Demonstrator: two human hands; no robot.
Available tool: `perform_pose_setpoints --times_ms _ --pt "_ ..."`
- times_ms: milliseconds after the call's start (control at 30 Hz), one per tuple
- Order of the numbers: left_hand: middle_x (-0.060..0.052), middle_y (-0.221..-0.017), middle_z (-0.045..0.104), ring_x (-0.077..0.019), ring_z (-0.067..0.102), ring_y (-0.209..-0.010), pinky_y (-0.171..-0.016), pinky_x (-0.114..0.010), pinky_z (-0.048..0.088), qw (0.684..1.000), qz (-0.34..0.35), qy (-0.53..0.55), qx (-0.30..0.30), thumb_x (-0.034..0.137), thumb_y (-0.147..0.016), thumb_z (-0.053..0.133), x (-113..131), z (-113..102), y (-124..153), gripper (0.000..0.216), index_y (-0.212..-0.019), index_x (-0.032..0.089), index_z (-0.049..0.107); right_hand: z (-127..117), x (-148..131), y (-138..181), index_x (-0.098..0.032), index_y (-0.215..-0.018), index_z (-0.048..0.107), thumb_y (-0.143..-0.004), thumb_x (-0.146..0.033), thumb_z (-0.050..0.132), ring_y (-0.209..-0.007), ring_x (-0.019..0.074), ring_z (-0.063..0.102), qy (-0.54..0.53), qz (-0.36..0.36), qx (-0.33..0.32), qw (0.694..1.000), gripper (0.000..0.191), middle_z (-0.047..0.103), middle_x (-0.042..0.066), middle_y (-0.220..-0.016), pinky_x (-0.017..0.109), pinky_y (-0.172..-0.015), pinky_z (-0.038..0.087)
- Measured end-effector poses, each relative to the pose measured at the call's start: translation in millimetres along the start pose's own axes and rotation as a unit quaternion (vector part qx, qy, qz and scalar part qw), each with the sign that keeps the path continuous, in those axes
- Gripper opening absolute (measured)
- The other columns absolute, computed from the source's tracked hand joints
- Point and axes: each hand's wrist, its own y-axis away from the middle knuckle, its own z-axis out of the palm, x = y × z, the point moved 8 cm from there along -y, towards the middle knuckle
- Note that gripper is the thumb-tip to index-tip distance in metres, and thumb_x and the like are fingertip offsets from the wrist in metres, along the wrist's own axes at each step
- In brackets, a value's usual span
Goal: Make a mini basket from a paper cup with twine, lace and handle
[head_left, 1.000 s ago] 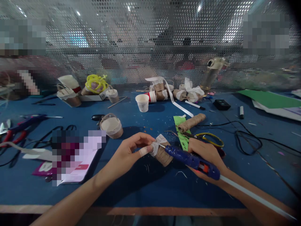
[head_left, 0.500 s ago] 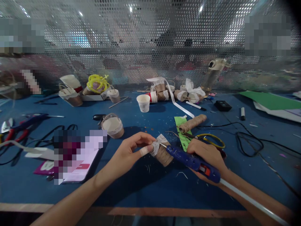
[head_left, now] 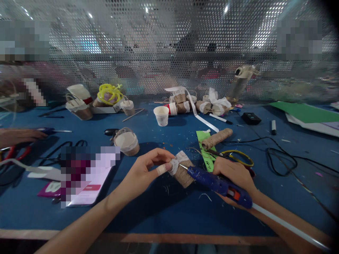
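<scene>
The cup (head_left: 184, 176) is small and brown, its side ridged with wound twine, with white lace (head_left: 174, 165) around the upper end. The gun (head_left: 212, 182) is dark blue and speckled, with a red trigger area and a metal tip.

One cup, one gun, one twine roll (head_left: 217, 139); beyond the roll, two markers (head_left: 221, 119); left of it, three buckets (head_left: 127, 143) and one upright paper cup (head_left: 161, 117); just nearer than it, one pair of scissors (head_left: 238, 155).

The cup, nearer than the roll and to its left, slants from upper left to lower right, lace end leftward. The gun's long axis runs similarly, tip pointing up-left at the lace; contact is hard to tell.

The hands are apart: the left hand (head_left: 150, 164) pinches the cup's lace end, the right hand (head_left: 233, 173) grips the gun. A co-worker's hand (head_left: 21, 135) lies far left of the roll.
</scene>
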Motion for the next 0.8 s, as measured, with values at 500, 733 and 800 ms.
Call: perform_pose_setpoints --times_ms 500,733,800 --pt "0.0 -0.097 0.072 -0.015 0.064 -0.089 -0.079 -0.027 0.047 1.0 -0.005 -0.014 -0.011 0.031 -0.091 0.07 -7.5 -0.5 1.3 0.016 -0.106 0.024 0.068 2.7 -1.1 -0.1 -0.023 -0.075 0.044 -0.09 -0.019 0.054 -0.057 0.0117 0.048 -0.003 -0.021 -0.02 1.0 0.019 0.05 -0.002 -0.068 0.026 -0.054 0.031" --pt "0.0 -0.097 0.071 -0.0144 0.063 -0.089 -0.079 -0.026 0.045 1.0 -0.006 -0.002 -0.02 0.031 -0.092 0.069 -5.9 2.2 1.6 0.016 -0.106 0.024 0.068 1.7 -4.0 -0.9 -0.023 -0.077 0.046 -0.092 -0.021 0.05 -0.06 0.0124 0.048 -0.004 -0.025 -0.032 0.999 0.015 0.05 -0.001 -0.069 0.027 -0.056 0.032" --pt "0.0 -0.096 0.071 -0.0142 0.063 -0.088 -0.078 -0.026 0.045 1.0 -0.01 0.003 -0.017 0.031 -0.092 0.069 -5.9 1.9 1.8 0.016 -0.106 0.024 0.068 3.0 -2.8 -1.0 -0.023 -0.076 0.044 -0.09 -0.021 0.052 -0.059 0.0123 0.047 0.012 -0.019 -0.043 0.999 0.016 0.048 -0.002 -0.069 0.027 -0.055 0.03"
